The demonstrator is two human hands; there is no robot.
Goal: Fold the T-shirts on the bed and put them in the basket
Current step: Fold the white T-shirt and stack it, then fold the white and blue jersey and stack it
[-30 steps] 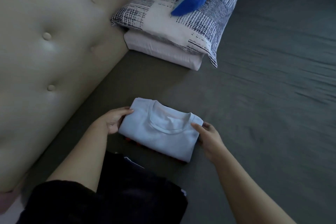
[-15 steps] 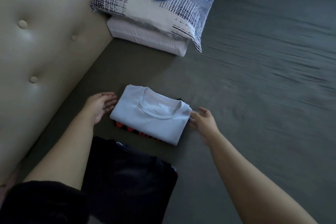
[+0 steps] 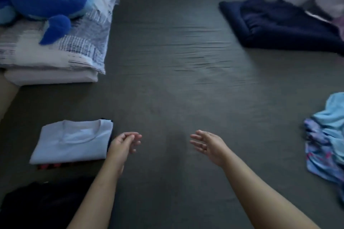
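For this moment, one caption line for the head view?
Both hands, left and right, hover open above the bed beside a folded white T-shirt.

White folded T-shirt (image 3: 72,140); grey bed (image 3: 167,80); blue plush toy (image 3: 46,3); navy garment (image 3: 279,26).

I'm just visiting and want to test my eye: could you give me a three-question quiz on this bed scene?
1. True or false: the left hand grips the folded white T-shirt.
2. Which lies at the bed's right edge? A) crumpled light blue clothes B) a basket C) a book
3. Fill in: the blue plush toy rests on a ____.

Key: 1 false, both hands are empty, the right hand too; 2 A; 3 pillow.
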